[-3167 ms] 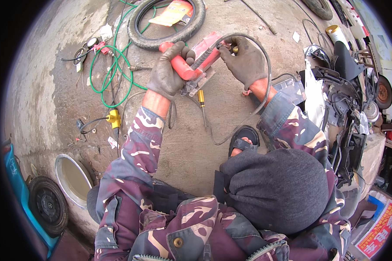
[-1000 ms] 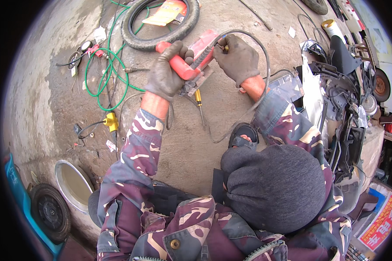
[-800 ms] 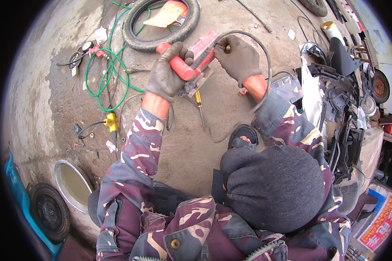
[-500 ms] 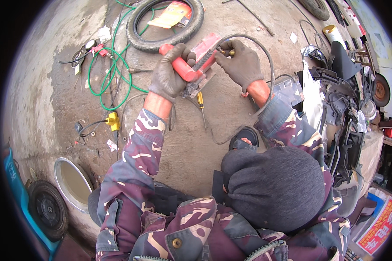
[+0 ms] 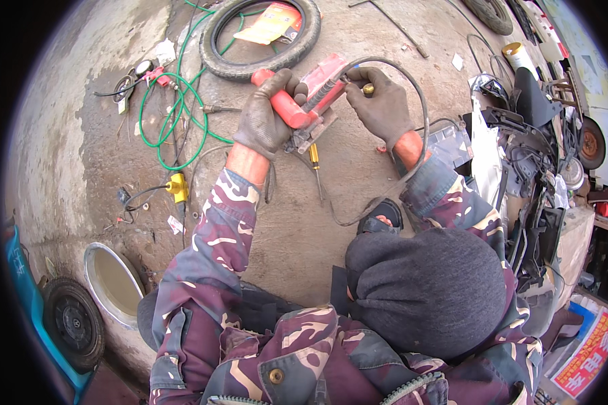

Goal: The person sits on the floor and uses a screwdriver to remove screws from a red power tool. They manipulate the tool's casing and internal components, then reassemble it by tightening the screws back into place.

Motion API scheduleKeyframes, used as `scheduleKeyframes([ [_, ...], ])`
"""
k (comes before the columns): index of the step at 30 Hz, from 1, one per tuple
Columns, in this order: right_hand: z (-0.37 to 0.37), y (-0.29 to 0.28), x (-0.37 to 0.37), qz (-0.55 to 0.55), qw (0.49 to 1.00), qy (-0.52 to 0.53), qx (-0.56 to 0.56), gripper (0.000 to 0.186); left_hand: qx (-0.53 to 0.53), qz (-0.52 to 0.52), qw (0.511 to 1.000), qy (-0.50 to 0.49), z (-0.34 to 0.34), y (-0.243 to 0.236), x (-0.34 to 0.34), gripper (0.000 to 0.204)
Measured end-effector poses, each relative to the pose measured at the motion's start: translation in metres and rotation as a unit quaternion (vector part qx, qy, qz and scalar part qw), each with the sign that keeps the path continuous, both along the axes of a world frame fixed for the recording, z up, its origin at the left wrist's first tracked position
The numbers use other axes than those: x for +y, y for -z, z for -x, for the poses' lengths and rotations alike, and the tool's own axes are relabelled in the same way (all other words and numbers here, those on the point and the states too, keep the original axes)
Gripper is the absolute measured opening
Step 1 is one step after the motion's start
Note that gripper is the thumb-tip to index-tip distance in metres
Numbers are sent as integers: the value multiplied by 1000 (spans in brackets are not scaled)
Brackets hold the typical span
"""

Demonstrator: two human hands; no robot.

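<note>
My left hand (image 5: 263, 125), in a grey work glove, is closed around a red corded power tool (image 5: 292, 111) held above the concrete floor. A black cord (image 5: 422, 88) with a ribbed sleeve leaves the tool, arches over and passes by my right forearm. Close to the tool's right end, my gloved right hand (image 5: 383, 106) has thumb and fingers pinched together. A small rounded brass-coloured piece (image 5: 368, 89) shows between those fingers; its exact kind is unclear. Under the tool, a screwdriver (image 5: 314, 156) with a yellow handle lies on the floor.
A tyre (image 5: 311, 30) lies ahead, orange-yellow packaging (image 5: 270, 23) on it. Green hose (image 5: 144, 128) and a yellow connector (image 5: 176, 187) are at left, with a white-rimmed basin (image 5: 91, 270) nearer. A clear plastic box (image 5: 450, 145) and piled black parts (image 5: 520, 169) line the right.
My right hand has shifted slightly right and down, and the brass-coloured piece shows further right in its fingers. My left hand keeps its grip on the red tool.
</note>
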State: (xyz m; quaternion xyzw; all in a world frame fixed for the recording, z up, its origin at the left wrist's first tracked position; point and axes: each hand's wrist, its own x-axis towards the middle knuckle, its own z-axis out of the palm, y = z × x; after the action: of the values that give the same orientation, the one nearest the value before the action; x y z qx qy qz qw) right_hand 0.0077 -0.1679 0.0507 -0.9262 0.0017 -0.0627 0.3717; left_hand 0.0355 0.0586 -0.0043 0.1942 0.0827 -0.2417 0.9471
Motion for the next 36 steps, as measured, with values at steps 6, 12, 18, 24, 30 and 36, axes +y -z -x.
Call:
scheduleKeyframes([
  [6, 1, 10, -6, 3, 1000, 11, 1, 36, -8, -14, 1000, 11, 1, 7, -2, 19],
  [12, -4, 13, -7, -19, 999, 5, -32, 27, -9, -77, 997, 30, 12, -4, -11, 33],
  [18, -14, 28, -10, -80, 995, 67, 2, 23, 73, -31, 996, 30, 9, -5, -17, 21],
  [24, -18, 42, -10, -190, 979, 71, 10, 20, 87, -16, 996, 29, 10, 4, -13, 23],
  [30, -20, 41, -4, -220, 974, 55, 2, 21, 116, -13, 993, 28, 8, 2, -7, 25],
  [36, -31, 52, -9, -262, 963, 60, 9, 24, 113, 6, 993, 16, 3, 6, -9, 23],
])
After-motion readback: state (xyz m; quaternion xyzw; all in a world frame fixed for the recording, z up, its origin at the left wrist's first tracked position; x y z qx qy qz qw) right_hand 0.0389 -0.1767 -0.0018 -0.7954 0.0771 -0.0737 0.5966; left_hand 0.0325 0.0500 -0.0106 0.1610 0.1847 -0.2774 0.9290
